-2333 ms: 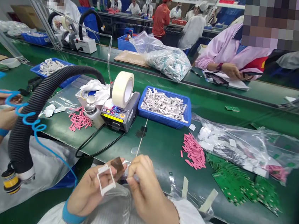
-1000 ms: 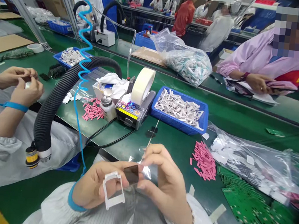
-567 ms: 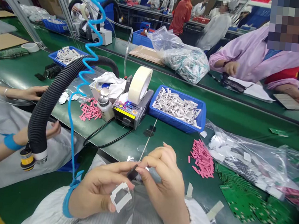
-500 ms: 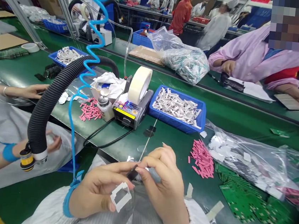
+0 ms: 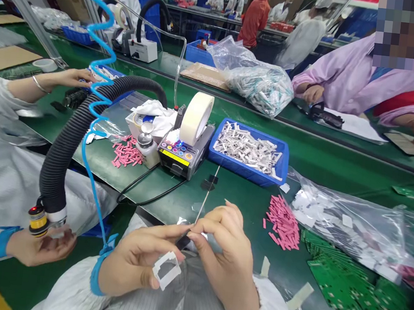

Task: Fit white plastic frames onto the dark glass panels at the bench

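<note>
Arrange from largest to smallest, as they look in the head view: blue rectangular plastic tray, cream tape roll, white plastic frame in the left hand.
1. Blue rectangular plastic tray
2. Cream tape roll
3. White plastic frame in the left hand, smallest here although nearest the camera

This was a factory workshop of the electronics-assembly sort: the long green surface (image 5: pixel 243 192) carried a spread of green printed circuit boards (image 5: pixel 341 285), a heap of flat pink strips (image 5: pixel 283 224), a blue plastic tray (image 5: pixel 242 172) of small white parts (image 5: pixel 247 147) and a grey push-button machine (image 5: pixel 172 164) bearing a cream tape roll (image 5: pixel 191 119). A thick black ribbed hose (image 5: pixel 59 159) arched over it, and people in white coats (image 5: pixel 216 0) were lined up along another surface behind.
</note>
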Motion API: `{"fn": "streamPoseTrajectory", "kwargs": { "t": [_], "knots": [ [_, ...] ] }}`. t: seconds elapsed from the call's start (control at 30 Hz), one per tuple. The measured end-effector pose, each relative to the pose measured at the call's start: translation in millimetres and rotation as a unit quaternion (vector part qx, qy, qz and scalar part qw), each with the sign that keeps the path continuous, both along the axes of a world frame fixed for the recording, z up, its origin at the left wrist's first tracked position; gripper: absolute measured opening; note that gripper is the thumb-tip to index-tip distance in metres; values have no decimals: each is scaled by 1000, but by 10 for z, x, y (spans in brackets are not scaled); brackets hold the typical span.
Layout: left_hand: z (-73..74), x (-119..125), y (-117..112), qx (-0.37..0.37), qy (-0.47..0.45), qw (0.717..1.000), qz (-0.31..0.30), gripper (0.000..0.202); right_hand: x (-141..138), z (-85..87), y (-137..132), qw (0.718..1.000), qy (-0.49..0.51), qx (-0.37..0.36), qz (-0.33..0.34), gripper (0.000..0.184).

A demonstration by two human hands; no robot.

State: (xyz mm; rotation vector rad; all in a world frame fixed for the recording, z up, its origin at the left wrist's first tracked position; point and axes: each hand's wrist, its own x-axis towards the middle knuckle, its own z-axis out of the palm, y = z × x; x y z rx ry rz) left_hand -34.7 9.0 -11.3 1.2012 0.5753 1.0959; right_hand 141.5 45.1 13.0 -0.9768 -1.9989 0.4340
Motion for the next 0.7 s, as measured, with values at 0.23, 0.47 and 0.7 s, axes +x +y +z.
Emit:
{"fn": "streamPoseTrajectory", "kwargs": {
  "t": [0.23, 0.47, 0.7],
  "knots": [
    [-6, 8, 15, -2, 11, 1000, 13, 31, -21, -48, 9, 1000, 11, -15, -14, 12],
    [-18, -23, 33, 21, 33, 999, 20, 32, -45, -72, -3, 1000, -1, -17, -15, 13],
    [-135, -14, 12, -82, -16, 995, 46, 30, -100, -121, -43, 999, -39, -14, 20, 14]
  ]
}}
